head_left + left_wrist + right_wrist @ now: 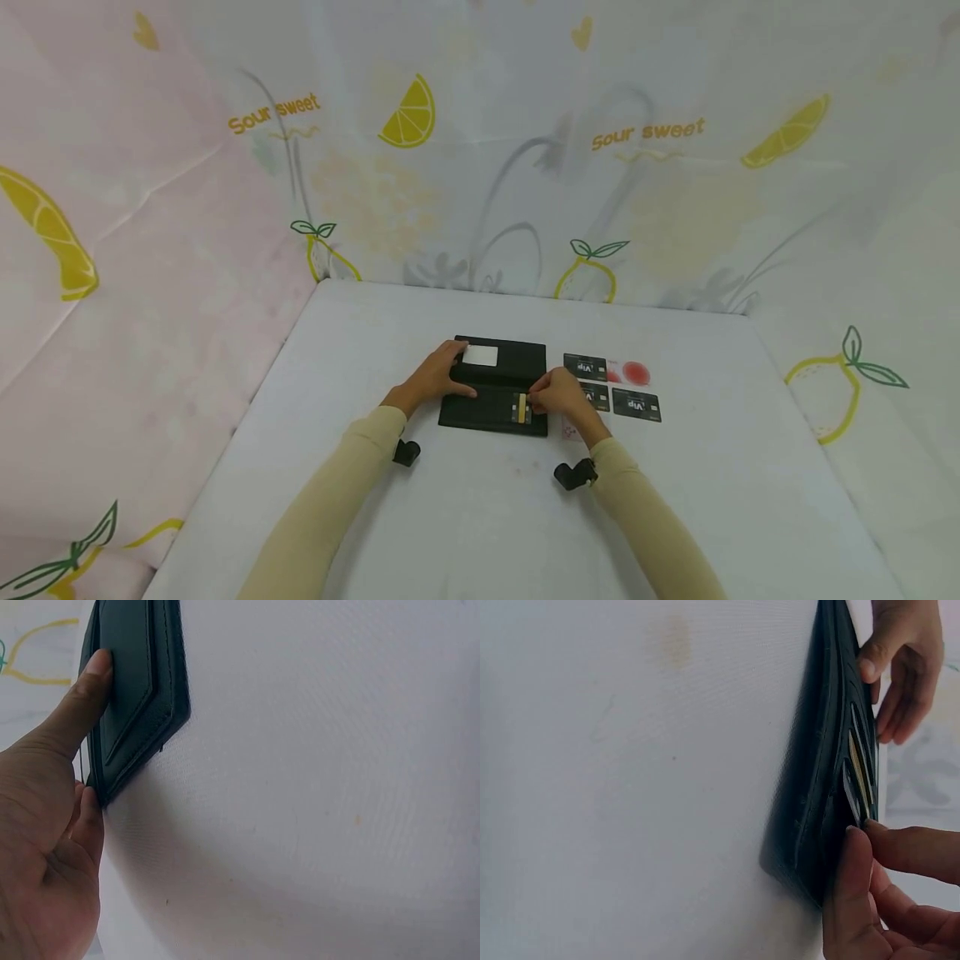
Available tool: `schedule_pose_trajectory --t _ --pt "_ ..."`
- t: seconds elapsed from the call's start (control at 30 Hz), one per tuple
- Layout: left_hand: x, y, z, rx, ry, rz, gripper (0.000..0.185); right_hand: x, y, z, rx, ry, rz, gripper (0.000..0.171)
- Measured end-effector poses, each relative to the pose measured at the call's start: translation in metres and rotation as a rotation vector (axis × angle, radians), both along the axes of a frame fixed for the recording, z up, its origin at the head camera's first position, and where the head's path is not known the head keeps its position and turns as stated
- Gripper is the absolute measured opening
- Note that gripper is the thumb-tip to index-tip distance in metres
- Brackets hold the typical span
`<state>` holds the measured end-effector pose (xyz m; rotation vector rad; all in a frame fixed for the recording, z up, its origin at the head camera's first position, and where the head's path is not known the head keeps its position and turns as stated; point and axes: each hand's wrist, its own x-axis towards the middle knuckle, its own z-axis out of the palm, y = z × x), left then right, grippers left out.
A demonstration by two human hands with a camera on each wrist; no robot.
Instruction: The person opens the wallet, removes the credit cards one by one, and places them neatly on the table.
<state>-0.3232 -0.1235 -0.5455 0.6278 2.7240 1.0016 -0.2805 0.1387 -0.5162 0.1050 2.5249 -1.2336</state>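
Note:
A black wallet [480,419] lies unfolded on the white table. Its upper half bears a white panel [480,356]; in the lower half, several card edges, one of them a yellow card [522,408], show in slots near the right end. My left hand [435,375] rests on the wallet's left end, its thumb [94,679] extended over the lower half and its other fingers at the upper half's edge. At the slots, my right hand [555,390] pinches the corner of a card [850,796] between thumb and forefinger. Most of that card is inside its slot.
Right of the wallet lie several cards: a black card [585,367], another black card [636,405], a third partly behind my right hand, and a white card with a red disc [636,372]. A pinkish card [572,429] peeks out below my right wrist. Printed cloth [480,167] walls the table.

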Motion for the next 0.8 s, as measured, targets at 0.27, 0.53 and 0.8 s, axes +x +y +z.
schedule_pose_trajectory --t 0.27,0.53,0.8 --pt "0.0 0.001 -0.001 0.004 -0.013 0.01 0.104 0.001 0.003 -0.002 -0.044 0.011 -0.002 0.007" --pt "0.0 0.002 0.002 -0.006 -0.019 0.0 0.104 0.003 0.022 0.001 -0.071 0.006 0.016 0.008" --pt "-0.001 0.002 -0.001 0.016 -0.017 0.003 0.103 0.009 0.038 0.007 -0.091 -0.021 0.028 0.013"
